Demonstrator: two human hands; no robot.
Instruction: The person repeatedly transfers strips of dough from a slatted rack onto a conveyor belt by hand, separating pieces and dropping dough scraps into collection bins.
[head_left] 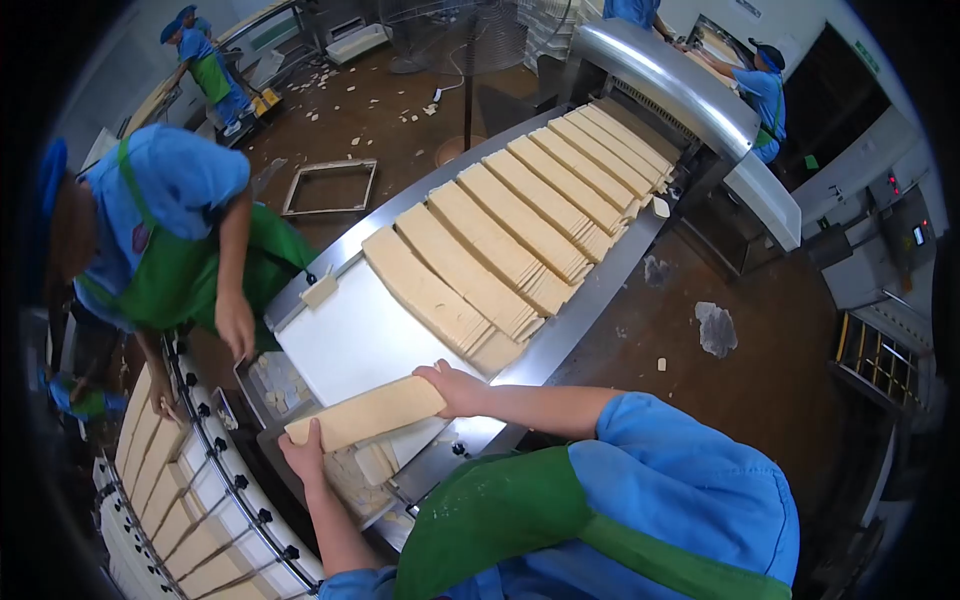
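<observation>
A long pale dough slab (pixel 368 412) spans the gap between my two hands, tilted over the near end of the white conveyor belt (pixel 325 340). My left hand (pixel 303 456) grips its left end, thumb along the near edge. At the other end my right hand (pixel 452 388) is closed round the slab's corner. Further up the belt, several similar dough strips (pixel 440 290) lie crosswise in overlapping rows. Below the held slab is a metal tray (pixel 360 480) with dough scraps in it.
At left, a co-worker (pixel 170 220) in a green apron reaches toward a curved conveyor (pixel 215 460) carrying dough slabs between dividers. A rounded steel machine (pixel 670 80) stands at the belt's far end. Other people work behind. Scraps and a metal frame (pixel 330 187) lie on the floor.
</observation>
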